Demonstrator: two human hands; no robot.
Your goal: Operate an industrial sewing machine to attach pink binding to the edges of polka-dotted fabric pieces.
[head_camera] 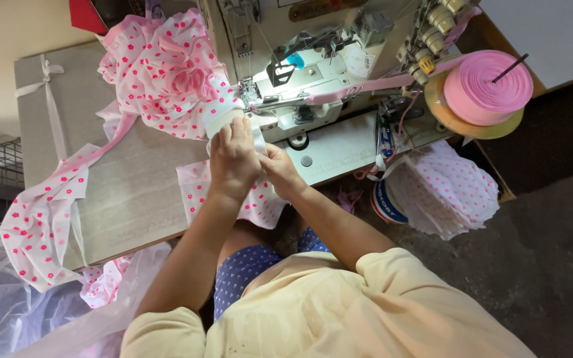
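My left hand (232, 158) and my right hand (280, 169) are pressed together just in front of the sewing machine (313, 73), both gripping a small piece of pink floral fabric (197, 189) with a white strip (219, 122) at its edge. The strip leads up toward the presser foot (252, 93). A bunched heap of the same white fabric with pink flowers (167, 66) lies to the left of the needle area. A pink band (366, 87) feeds into the machine from the right.
A roll of pink tape (482, 85) sits on a yellow disc at the right. A stack of floral pieces (449, 192) lies in a box below it. A long floral strip (48, 212) hangs over the grey table's (134, 199) left edge. Clear plastic (8, 311) lies on the floor.
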